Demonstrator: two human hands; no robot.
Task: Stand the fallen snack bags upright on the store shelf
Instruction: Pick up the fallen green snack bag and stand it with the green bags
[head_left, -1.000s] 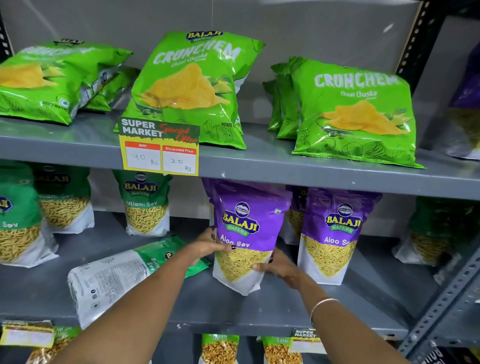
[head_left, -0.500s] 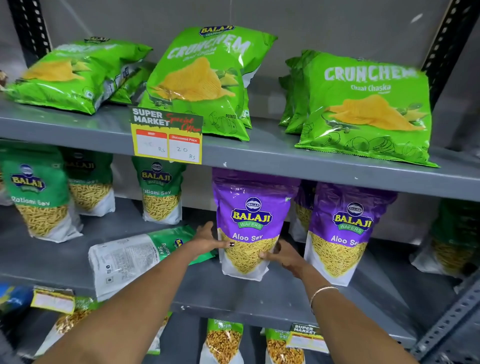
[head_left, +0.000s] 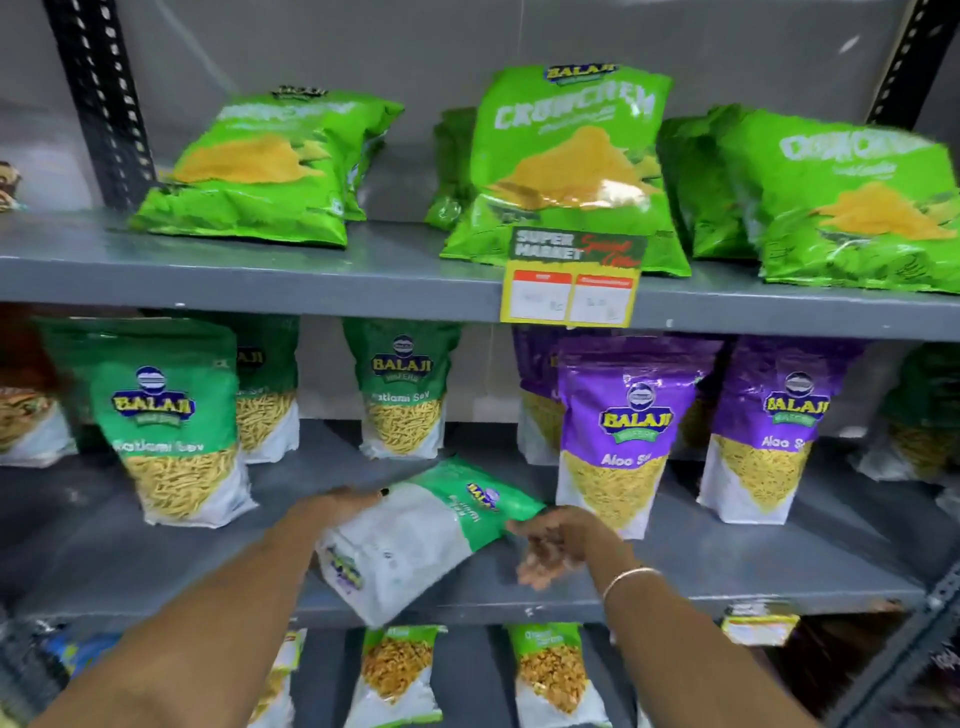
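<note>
A green and white Ratlami Sev bag (head_left: 415, 530) lies fallen on the middle shelf (head_left: 130, 561), back side up, its white lower corner over the shelf's front lip. My left hand (head_left: 337, 506) holds the bag's upper left edge, fingers over the pack. My right hand (head_left: 561, 540) hovers by the bag's green top end, fingers spread, holding nothing. Just right of it a purple Aloo Sev bag (head_left: 628, 441) stands upright.
Upright Ratlami Sev bags (head_left: 171, 426) stand left and behind, and another purple bag (head_left: 769, 431) stands to the right. Green Crunchem bags (head_left: 571, 166) lean on the top shelf above a yellow price tag (head_left: 571, 291). More bags (head_left: 397, 675) stand on the shelf below.
Both hands left the purple Aloo Sev bag, which now stands upright, and moved left to the fallen green bag. The view swung left. My left hand took hold of the fallen bag.
</note>
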